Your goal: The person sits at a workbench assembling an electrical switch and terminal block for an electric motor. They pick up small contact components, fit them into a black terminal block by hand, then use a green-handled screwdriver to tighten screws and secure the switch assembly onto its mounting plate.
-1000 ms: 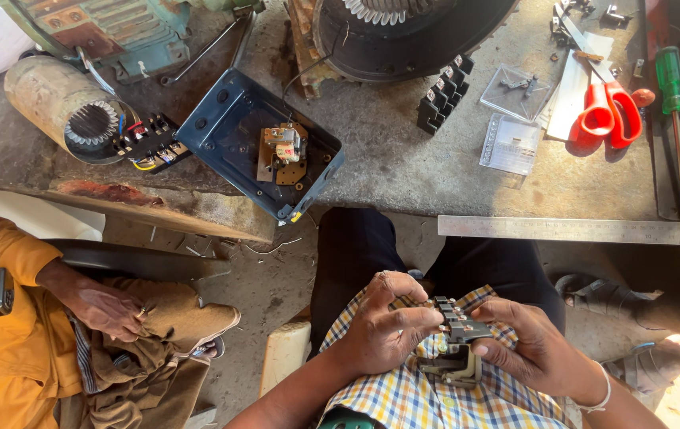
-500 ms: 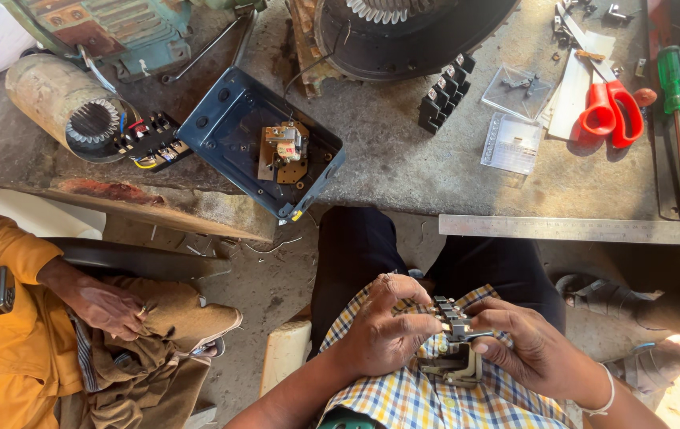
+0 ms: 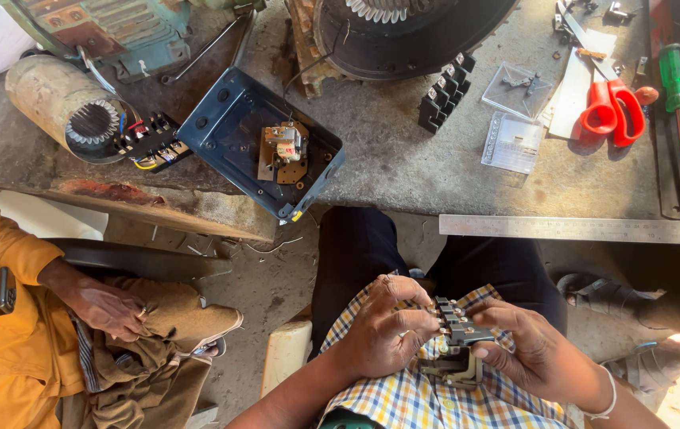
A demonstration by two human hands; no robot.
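Little has shifted: left hand [image 3: 383, 334] and right hand [image 3: 534, 349] (two) still clasp one terminal block [image 3: 455, 338].

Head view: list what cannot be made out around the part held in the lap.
- Switch block: lower half hidden by left hand and right hand; its terminals are too small to count.
- Large motor housing: cut off by the top edge.
- Blue box: wiring on its inner part is too small to trace.
- Seated person: cut off by the left edge.
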